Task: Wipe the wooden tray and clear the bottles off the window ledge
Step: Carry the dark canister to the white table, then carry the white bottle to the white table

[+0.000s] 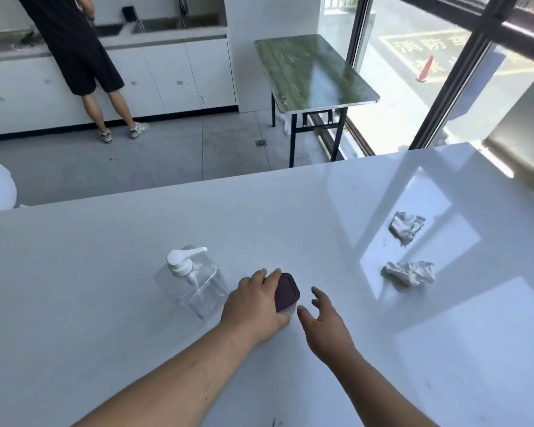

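Progress, as judged from the scene: 2 bottles stood on the white counter (290,211), not on any ledge, so the clearing step appeared to be well advanced or finishing. The pump bottle (191,282), clear and apparently empty, stood upright left of the hands. The jar (285,292), a small clear container with a dark red lid, stood just beside it to the right. 2 crumpled wipes (409,272) lay well apart to the right, in sunlight. No wooden tray could be identified with certainty; a blurred pale object at the right edge could not be determined. Whether wiping was done could not be told.

Grip state:
1. The left hand (256,306) was closed around the jar, fingers over the lid's left edge, thumb low on the near side. The jar appeared to rest on the counter.
2. The right hand (324,322) was unclenched, fingers spread, holding nothing, near the jar's right side but apart from it.
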Tool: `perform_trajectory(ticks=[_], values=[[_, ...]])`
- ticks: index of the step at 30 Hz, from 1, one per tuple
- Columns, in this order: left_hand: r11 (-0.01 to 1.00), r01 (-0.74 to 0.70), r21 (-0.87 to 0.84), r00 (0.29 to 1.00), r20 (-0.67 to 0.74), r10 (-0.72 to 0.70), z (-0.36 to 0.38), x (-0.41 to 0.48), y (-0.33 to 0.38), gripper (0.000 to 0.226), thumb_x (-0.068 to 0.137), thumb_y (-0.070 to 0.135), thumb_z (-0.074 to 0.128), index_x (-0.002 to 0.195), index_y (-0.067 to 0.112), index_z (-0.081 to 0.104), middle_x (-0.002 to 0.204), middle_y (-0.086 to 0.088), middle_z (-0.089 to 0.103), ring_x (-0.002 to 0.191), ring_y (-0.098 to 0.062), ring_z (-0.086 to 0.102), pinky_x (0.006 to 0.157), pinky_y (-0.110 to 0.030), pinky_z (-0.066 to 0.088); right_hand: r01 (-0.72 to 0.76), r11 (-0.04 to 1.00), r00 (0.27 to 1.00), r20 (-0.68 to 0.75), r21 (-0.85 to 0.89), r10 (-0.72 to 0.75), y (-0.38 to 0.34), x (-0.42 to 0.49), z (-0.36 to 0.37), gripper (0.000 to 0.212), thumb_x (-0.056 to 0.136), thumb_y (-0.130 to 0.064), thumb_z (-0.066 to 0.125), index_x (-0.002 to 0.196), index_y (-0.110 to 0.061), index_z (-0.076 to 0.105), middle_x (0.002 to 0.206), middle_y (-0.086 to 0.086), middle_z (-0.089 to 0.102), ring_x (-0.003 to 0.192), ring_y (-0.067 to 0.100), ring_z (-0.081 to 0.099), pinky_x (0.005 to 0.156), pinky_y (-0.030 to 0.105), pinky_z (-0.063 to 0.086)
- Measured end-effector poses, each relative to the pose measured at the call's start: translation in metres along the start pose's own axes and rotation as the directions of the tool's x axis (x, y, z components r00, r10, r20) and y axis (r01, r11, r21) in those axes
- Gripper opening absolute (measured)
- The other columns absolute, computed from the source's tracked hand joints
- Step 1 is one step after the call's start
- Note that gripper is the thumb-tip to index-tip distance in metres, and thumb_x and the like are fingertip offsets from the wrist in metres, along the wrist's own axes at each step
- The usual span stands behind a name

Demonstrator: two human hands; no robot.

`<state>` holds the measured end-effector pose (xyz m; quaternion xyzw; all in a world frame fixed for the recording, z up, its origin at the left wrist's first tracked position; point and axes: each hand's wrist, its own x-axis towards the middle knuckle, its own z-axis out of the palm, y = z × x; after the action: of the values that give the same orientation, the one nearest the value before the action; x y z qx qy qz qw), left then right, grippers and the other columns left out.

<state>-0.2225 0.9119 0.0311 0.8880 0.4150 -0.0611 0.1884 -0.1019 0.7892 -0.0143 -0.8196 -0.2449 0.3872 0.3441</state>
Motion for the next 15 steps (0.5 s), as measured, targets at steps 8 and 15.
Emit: perform_trajectory(ticks=[8, 15], values=[[0.921, -0.389, -0.019, 0.905, -0.192, 0.379, -0.131, -0.049, 0.058, 0.092, 0.080, 0.080, 0.056, 0.157, 0.034, 0.036, 0.169, 0.002, 0.031, 0.151, -0.027, 0.029, 0.119, -0.047, 0.031, 0.120, 0.770, 0.825, -0.369, -0.627, -0.429, -0.089, -0.149, -0.136, 0.089, 0.083, -0.081, 0.048, 0.156, -0.032, 0.038, 0.159, -0.006, 0.044, 0.150, 0.022, 0.029, 0.121, 0.041, 0.030], [0.629, -0.775, -0.063, 0.622, -0.252, 0.742, -0.166, -0.145, 0.194, 0.094, 0.076, 0.083, 0.056, 0.155, 0.038, 0.036, 0.168, 0.006, 0.033, 0.152, -0.021, 0.027, 0.118, -0.048, 0.033, -0.267, 0.653, 0.626, -0.643, -0.709, -0.442, -0.063, -0.349, -0.217, 0.093, 0.081, -0.089, 0.037, 0.154, -0.032, 0.038, 0.160, 0.003, 0.043, 0.154, 0.033, 0.024, 0.126, 0.054, 0.018]])
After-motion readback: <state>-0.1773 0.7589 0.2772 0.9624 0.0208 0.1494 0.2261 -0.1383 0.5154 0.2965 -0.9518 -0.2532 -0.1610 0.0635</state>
